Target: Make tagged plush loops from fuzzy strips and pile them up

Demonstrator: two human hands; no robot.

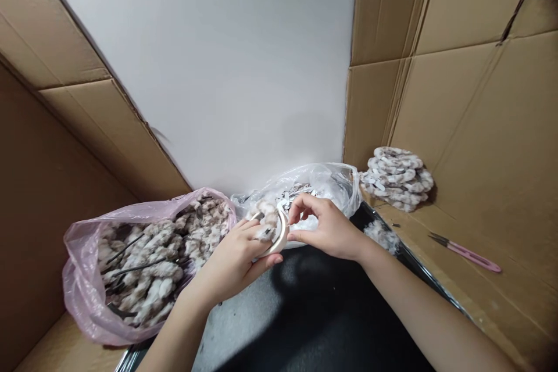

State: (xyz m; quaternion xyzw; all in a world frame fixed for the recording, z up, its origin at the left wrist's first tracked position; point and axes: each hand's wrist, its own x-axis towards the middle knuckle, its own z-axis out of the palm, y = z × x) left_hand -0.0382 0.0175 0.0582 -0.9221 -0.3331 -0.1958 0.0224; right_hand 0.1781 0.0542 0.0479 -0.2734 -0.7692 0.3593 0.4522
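Observation:
In the middle of the head view, my left hand (239,256) is wrapped round a pale roll of tape (282,236) and a fluffy white-and-brown piece (269,216) that lies against it. My right hand (320,226) is beside the roll's right edge, with thumb and index finger bent towards it; anything between those fingertips is too small to make out. Just behind the hands lies a clear plastic bag (340,177) with small flat silvery pieces (300,190) in it.
A pink plastic bag (82,279) full of fluffy pieces and dark strips stands at the left. On the right cardboard are a stack of fluffy loops (399,179) and pink-handled tweezers or cutter (468,254). Loose fluff (381,235) lies near the dark surface's edge. Cardboard walls stand on both sides.

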